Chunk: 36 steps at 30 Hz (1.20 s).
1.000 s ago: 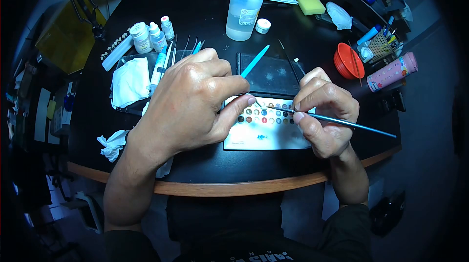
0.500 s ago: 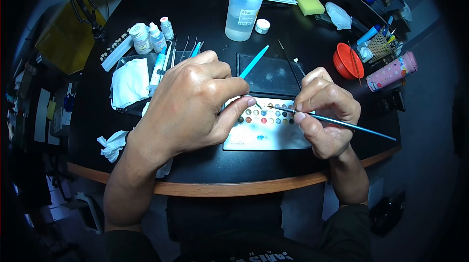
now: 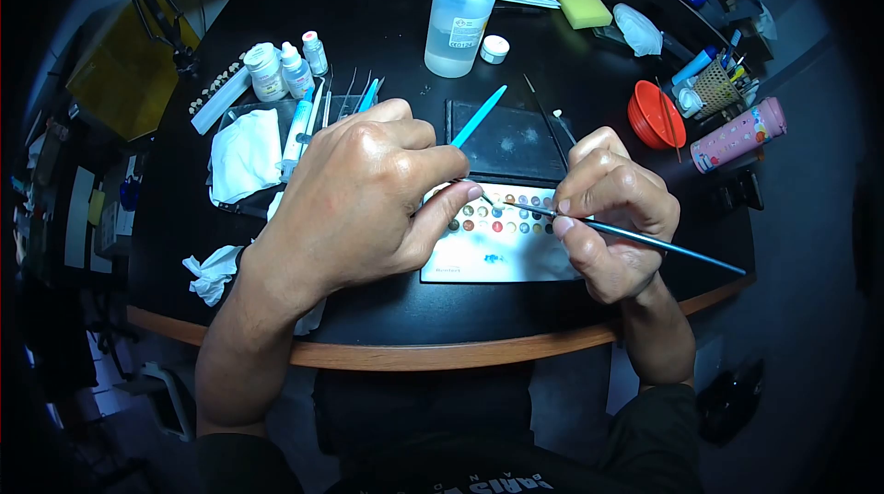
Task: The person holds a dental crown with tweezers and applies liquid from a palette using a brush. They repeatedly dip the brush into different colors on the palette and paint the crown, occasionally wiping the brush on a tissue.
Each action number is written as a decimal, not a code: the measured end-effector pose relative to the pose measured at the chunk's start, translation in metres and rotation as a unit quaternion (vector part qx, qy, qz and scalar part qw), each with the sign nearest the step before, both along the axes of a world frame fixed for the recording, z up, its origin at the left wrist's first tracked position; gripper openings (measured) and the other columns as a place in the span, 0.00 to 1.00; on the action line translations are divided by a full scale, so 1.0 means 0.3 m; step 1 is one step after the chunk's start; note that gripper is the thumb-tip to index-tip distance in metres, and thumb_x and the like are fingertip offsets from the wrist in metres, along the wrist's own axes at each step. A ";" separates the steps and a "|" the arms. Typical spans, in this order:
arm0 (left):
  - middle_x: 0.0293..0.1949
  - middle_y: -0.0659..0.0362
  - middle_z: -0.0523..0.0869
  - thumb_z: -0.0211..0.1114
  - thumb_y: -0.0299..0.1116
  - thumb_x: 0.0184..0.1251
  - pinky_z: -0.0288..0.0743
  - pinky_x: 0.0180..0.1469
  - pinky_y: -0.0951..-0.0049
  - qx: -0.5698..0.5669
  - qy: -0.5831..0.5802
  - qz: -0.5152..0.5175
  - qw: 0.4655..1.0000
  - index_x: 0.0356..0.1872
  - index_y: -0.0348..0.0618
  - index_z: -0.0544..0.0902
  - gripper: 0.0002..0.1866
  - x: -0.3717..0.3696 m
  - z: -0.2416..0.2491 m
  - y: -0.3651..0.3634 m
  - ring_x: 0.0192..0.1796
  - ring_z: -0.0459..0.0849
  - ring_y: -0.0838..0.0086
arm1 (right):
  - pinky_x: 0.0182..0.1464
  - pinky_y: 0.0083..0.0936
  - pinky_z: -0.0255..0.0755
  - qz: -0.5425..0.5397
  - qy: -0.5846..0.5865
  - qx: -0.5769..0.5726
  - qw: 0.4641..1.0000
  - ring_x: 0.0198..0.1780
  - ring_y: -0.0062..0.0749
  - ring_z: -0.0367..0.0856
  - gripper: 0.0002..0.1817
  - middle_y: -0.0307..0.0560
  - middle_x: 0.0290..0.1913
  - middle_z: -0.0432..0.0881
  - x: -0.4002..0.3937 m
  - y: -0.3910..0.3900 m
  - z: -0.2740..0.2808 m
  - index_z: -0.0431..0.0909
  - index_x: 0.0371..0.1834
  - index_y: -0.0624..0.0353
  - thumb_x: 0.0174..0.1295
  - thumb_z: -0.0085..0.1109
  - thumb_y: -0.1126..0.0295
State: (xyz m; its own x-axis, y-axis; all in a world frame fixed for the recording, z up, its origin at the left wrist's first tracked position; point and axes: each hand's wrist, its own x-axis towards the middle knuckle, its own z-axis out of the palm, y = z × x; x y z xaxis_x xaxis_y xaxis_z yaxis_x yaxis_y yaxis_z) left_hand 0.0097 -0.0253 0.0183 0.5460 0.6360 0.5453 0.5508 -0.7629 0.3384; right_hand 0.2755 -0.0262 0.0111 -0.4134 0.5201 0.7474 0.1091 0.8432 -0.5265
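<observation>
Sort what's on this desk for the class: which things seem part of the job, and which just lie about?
Likely part of the job:
- brush, in the right hand
- thin stick, in the left hand
- white palette, beneath

Apparently just lying about:
- yellow sponge
- pink flask
- crumpled tissue

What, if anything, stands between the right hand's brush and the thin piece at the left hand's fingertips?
Nothing visible. The brush in the right hand points at the thin piece in the left hand; whether they touch is too small to tell.
</observation>
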 end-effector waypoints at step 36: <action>0.27 0.58 0.85 0.82 0.30 0.59 0.72 0.32 0.67 0.007 0.010 -0.007 1.000 0.37 0.41 0.96 0.07 -0.001 0.010 -0.011 0.31 0.80 0.69 | 0.43 0.31 0.69 0.025 -0.005 -0.070 0.997 0.32 0.29 0.76 0.06 0.45 0.27 0.86 0.006 0.002 -0.003 0.81 0.27 0.61 0.44 0.66 0.79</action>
